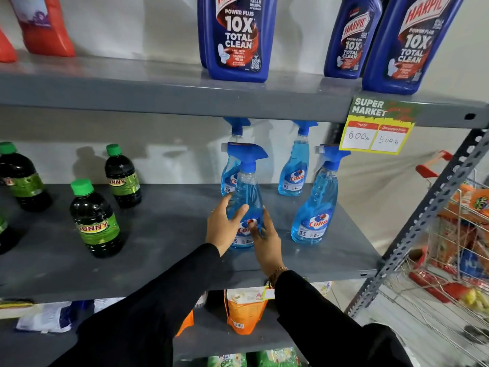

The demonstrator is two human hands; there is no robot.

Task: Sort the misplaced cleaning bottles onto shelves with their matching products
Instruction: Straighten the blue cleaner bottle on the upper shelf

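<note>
A blue Colin spray bottle (246,192) stands upright on the grey middle shelf (164,250). My left hand (223,229) wraps its left side and my right hand (266,242) presses its right side and label. Three more Colin spray bottles stand close by: one right behind it (228,178), one at the back (295,168) and one to the right (316,207). On the same shelf to the left stand dark bottles with green caps (96,221). Blue Harpic bottles (236,35) stand on the upper shelf (158,94).
A yellow price tag (378,125) hangs from the upper shelf's edge. A perforated steel upright (434,207) slants at the right, with a wire trolley of goods (455,250) beyond it. Orange pouches (244,311) sit on the shelf below. Red-orange packs (45,27) stand upper left.
</note>
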